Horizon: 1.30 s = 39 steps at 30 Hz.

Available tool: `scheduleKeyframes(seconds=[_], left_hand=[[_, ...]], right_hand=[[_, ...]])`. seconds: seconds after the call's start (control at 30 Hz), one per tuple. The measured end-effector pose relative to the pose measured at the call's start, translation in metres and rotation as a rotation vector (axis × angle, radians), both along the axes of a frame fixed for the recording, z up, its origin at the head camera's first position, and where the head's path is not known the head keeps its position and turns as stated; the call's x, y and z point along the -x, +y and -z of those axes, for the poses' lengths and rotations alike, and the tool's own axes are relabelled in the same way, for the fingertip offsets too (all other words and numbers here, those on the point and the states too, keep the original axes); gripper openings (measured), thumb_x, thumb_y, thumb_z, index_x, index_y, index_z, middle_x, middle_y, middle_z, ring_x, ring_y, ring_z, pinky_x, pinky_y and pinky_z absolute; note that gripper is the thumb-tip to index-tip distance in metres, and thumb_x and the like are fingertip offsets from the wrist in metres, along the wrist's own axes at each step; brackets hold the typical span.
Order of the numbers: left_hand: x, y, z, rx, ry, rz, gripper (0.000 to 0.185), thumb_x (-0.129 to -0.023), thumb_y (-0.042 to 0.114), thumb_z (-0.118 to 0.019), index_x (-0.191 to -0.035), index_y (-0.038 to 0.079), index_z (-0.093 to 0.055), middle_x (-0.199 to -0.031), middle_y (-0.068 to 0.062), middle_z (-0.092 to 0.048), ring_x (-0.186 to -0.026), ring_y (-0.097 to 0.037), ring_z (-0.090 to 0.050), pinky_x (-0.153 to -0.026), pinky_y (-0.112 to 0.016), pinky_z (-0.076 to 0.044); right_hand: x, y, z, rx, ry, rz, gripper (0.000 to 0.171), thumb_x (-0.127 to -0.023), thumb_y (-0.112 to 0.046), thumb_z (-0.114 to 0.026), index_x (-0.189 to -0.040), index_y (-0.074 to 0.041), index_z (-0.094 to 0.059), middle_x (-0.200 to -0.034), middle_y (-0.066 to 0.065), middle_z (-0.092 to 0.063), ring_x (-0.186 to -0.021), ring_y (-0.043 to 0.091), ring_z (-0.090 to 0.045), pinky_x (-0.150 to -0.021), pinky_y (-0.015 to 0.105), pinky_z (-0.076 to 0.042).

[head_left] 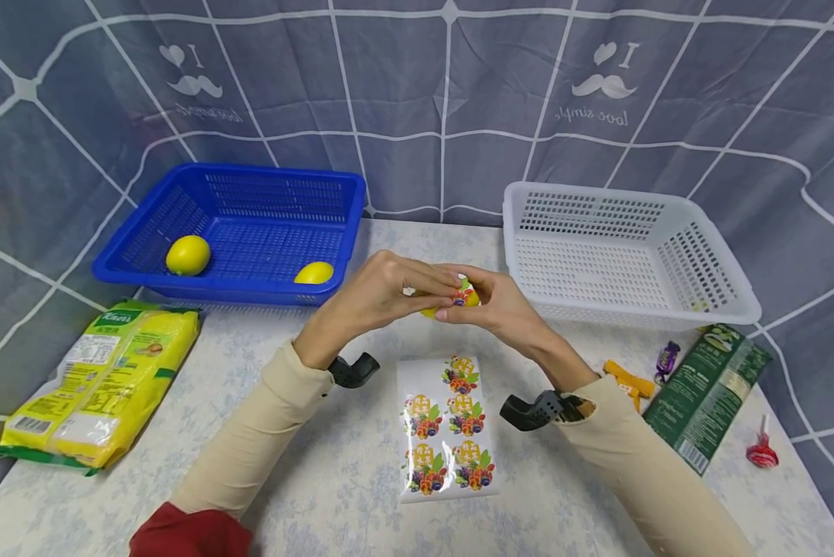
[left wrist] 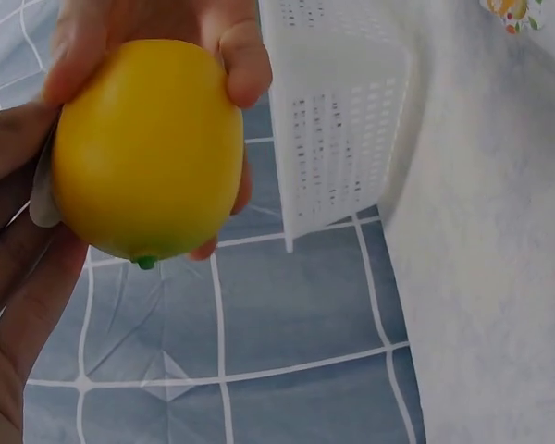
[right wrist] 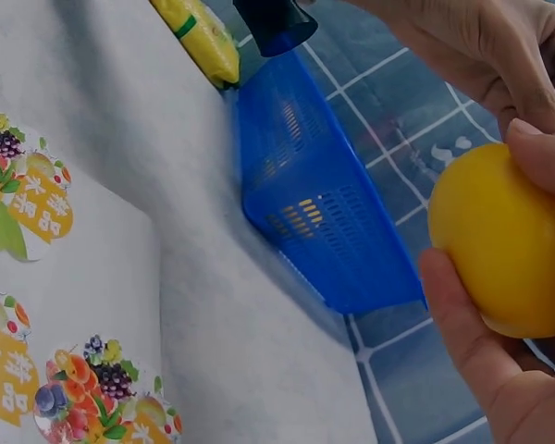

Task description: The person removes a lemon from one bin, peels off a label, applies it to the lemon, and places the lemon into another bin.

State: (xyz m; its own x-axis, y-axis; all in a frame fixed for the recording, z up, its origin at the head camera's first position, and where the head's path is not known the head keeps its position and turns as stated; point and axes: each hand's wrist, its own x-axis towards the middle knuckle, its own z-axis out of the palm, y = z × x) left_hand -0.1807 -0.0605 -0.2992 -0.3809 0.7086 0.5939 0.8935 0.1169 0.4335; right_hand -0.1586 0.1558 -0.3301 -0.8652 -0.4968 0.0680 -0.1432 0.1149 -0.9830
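My right hand [head_left: 504,305] grips a yellow lemon [left wrist: 148,153] between thumb and fingers, above the table's middle. A fruit-print sticker [head_left: 466,292] lies against its near side. Fairly straight fingers of my left hand [head_left: 396,286] press at this sticker. In the left wrist view a pale sticker edge [left wrist: 44,194] stands out from the lemon, beside the left fingers. The lemon's green tip points down there. On the table below the hands lies a sticker sheet [head_left: 434,371] with several fruit-print stickers; its upper left spot is bare white.
A blue basket [head_left: 357,224] at the back left holds two lemons. At the back right stands a white basket [head_left: 730,271]. A yellow Knorr bag [head_left: 104,387] lies left. Right are a green packet [head_left: 709,394], orange wrapped candy [head_left: 629,383], purple candy [head_left: 668,360] and red lollipop [head_left: 762,452].
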Motion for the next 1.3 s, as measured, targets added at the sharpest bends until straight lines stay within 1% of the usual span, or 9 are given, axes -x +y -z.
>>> scheduleKeyframes(seconds=[0.17, 0.33, 0.57, 0.67, 0.77, 0.9, 1.03, 1.1, 1.3], left_hand=[[0.001, 0.001, -0.001, 0.007, -0.019, -0.010, 0.019, -0.082, 0.005, -0.079, -0.101, 0.003, -0.078, -0.105, -0.007, -0.074, -0.100, -0.020, -0.070, -0.081, -0.023, -0.055], [0.001, 0.003, -0.001, 0.020, -0.042, -0.014, 0.024, -0.081, 0.008, -0.080, -0.104, 0.002, -0.077, -0.108, -0.008, -0.073, -0.099, -0.021, -0.070, -0.074, -0.022, -0.056], [0.002, 0.002, -0.002, 0.013, -0.121, -0.010, 0.033, -0.080, 0.009, -0.082, -0.111, 0.001, -0.074, -0.114, -0.009, -0.071, -0.109, -0.022, -0.066, -0.082, -0.025, -0.055], [0.002, 0.003, -0.002, -0.013, -0.149, -0.005, 0.039, -0.078, 0.011, -0.084, -0.114, 0.001, -0.073, -0.116, -0.008, -0.070, -0.113, -0.021, -0.064, -0.090, -0.028, -0.053], [0.002, 0.005, -0.003, -0.040, -0.169, -0.008, 0.043, -0.077, 0.012, -0.085, -0.117, 0.003, -0.071, -0.119, -0.007, -0.069, -0.116, -0.019, -0.062, -0.095, -0.029, -0.051], [0.004, 0.007, -0.002, -0.070, -0.199, 0.000, 0.045, -0.077, 0.009, -0.084, -0.118, 0.002, -0.070, -0.123, -0.010, -0.066, -0.111, -0.016, -0.065, -0.084, -0.027, -0.055], [0.007, 0.011, -0.003, -0.095, -0.204, 0.019, 0.044, -0.076, 0.007, -0.084, -0.117, 0.001, -0.071, -0.121, -0.010, -0.068, -0.095, -0.010, -0.067, -0.065, -0.026, -0.052], [0.008, 0.012, -0.003, -0.103, -0.212, 0.025, 0.043, -0.076, 0.007, -0.084, -0.117, 0.002, -0.071, -0.119, -0.009, -0.069, -0.089, -0.009, -0.066, -0.064, -0.026, -0.051], [0.011, 0.016, 0.001, -0.081, -0.327, 0.000, 0.043, -0.078, 0.013, -0.085, -0.118, 0.007, -0.072, -0.122, -0.003, -0.068, -0.098, -0.008, -0.066, -0.066, -0.029, -0.052]], right_hand=[[0.000, 0.003, 0.000, -0.022, 0.048, 0.018, 0.065, -0.082, -0.010, -0.081, -0.141, -0.012, -0.054, -0.133, 0.004, -0.060, -0.118, 0.022, -0.056, -0.092, 0.035, -0.050], [-0.001, 0.006, -0.001, -0.037, 0.096, 0.032, 0.076, -0.079, -0.006, -0.082, -0.146, -0.010, -0.047, -0.145, 0.001, -0.051, -0.124, 0.018, -0.052, -0.075, 0.026, -0.053], [-0.006, 0.008, -0.003, -0.012, 0.126, 0.063, 0.082, -0.078, -0.001, -0.081, -0.149, -0.014, -0.043, -0.150, 0.000, -0.045, -0.075, 0.014, -0.055, -0.048, 0.022, -0.043], [-0.008, 0.007, -0.005, 0.052, 0.142, 0.063, 0.086, -0.076, 0.007, -0.080, -0.150, -0.009, -0.039, -0.152, 0.005, -0.042, -0.081, 0.010, -0.059, -0.054, 0.021, -0.051], [-0.009, 0.007, -0.007, 0.129, 0.157, 0.055, 0.090, -0.074, 0.015, -0.077, -0.151, -0.004, -0.034, -0.154, 0.010, -0.038, -0.106, 0.015, -0.060, -0.065, 0.024, -0.057], [-0.010, 0.008, -0.010, 0.167, 0.171, 0.050, 0.093, -0.074, 0.018, -0.075, -0.153, -0.003, -0.031, -0.157, 0.009, -0.033, -0.123, 0.022, -0.053, -0.071, 0.026, -0.058], [-0.010, 0.013, -0.013, 0.150, 0.164, 0.036, 0.092, -0.075, 0.017, -0.075, -0.153, -0.005, -0.031, -0.157, 0.008, -0.033, -0.131, 0.024, -0.047, -0.077, 0.031, -0.058], [-0.010, 0.017, -0.015, 0.104, 0.169, 0.027, 0.092, -0.076, 0.014, -0.076, -0.154, -0.007, -0.031, -0.157, 0.006, -0.033, -0.136, 0.023, -0.042, -0.081, 0.033, -0.057], [-0.005, 0.048, -0.015, -0.078, 0.177, -0.002, 0.081, -0.083, 0.001, -0.076, -0.152, -0.008, -0.035, -0.156, 0.005, -0.035, -0.141, 0.023, -0.037, -0.099, 0.035, -0.049]])
